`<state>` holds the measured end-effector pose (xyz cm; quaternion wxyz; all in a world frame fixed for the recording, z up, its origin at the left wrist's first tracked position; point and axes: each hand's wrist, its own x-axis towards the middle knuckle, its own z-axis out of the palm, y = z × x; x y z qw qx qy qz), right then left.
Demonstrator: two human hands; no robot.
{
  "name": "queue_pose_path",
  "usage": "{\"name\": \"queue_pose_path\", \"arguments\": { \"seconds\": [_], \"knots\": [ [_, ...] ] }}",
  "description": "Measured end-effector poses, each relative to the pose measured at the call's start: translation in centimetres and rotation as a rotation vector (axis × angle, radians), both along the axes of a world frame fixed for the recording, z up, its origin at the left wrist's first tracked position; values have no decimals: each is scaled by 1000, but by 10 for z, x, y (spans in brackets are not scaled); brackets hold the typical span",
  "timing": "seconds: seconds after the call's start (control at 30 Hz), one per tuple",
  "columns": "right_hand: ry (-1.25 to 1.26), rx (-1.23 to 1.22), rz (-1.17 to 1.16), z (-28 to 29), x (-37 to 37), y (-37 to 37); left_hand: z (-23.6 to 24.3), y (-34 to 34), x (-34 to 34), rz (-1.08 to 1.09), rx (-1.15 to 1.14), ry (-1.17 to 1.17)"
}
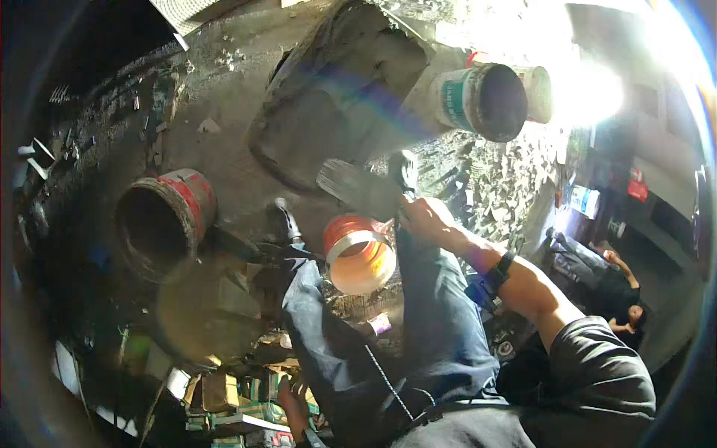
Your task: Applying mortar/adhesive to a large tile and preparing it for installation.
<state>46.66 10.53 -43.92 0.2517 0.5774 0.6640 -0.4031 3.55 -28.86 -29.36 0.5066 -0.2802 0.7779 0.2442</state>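
Observation:
My right hand (429,219) is closed, reaching forward over my right knee. It grips a flat-bladed trowel, whose grey, slightly blurred blade (349,181) extends to the left above the floor; the handle is mostly covered by my fingers. Just below the blade, between my legs, stands an orange-red bucket (358,255), lit from within. My left hand (293,402) hangs low beside my left thigh, dim and partly in shadow. Its fingers look loosely apart, with nothing visible in them. Ahead of the trowel lies a large grey mortar tub (299,123).
A red-and-white bucket (200,201) stands at left. Beyond the tub are a white-and-teal bucket (452,98) and a paler bucket (539,93) under a bright lamp. Another person (601,280) is at far right. Stacked boxes (220,392) sit at lower left. Rubble covers the ground.

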Motion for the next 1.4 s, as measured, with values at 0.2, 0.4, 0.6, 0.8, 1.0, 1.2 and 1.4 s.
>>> {"name": "queue_pose_path", "arguments": {
  "seconds": [0.2,0.4,0.6,0.8,1.0,1.2,1.4],
  "knots": [
    [273,424,-82,-134,55,-40,-19,-39,28,-27,-87,42],
    [76,367,64,-181,134,-101,-27,-8,102,-769,13,52],
    [376,407,85,-74,105,-58,-26,-98,101,-882,61,109],
    [58,266,626,28,-41,104,-16,-67,134,-396,77,16],
    [3,50,854,-42,-60,56,-39,-100,170,113,120,-43],
    [124,170,800,-6,-104,50,-39,-159,196,195,-5,81],
    [-55,216,914,34,-152,136,-63,-151,169,537,-19,-57]
  ]
}}
